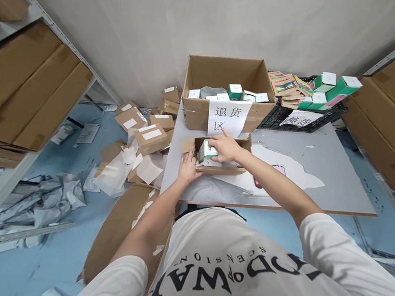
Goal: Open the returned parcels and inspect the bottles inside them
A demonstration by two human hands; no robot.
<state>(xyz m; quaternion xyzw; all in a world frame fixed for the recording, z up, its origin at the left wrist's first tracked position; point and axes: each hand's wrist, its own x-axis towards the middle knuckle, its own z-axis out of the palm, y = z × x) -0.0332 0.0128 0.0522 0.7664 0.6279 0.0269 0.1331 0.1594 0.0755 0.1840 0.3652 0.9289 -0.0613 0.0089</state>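
Note:
In front of me on the table is an open small cardboard box (243, 147) with its flaps up. My left hand (187, 169) holds its left end, fingers at the side and thumb along the front edge. Inside it stands a green and white product box (209, 149). My right hand (225, 147) grips that product box from the right, fingers closed over its top. Some white paper or wrapping shows beside it. Just behind is a larger open carton (197, 112) with several green and white boxes inside and a paper sign (228, 116) on its front.
A black crate (309, 126) with booklets and boxes stands at the back right. A phone (279, 169) and a red and black item (257, 183) lie on the table (344, 183). Parcels (151, 138) and packaging scraps pile up left. Shelves (41, 156) with cartons flank both sides.

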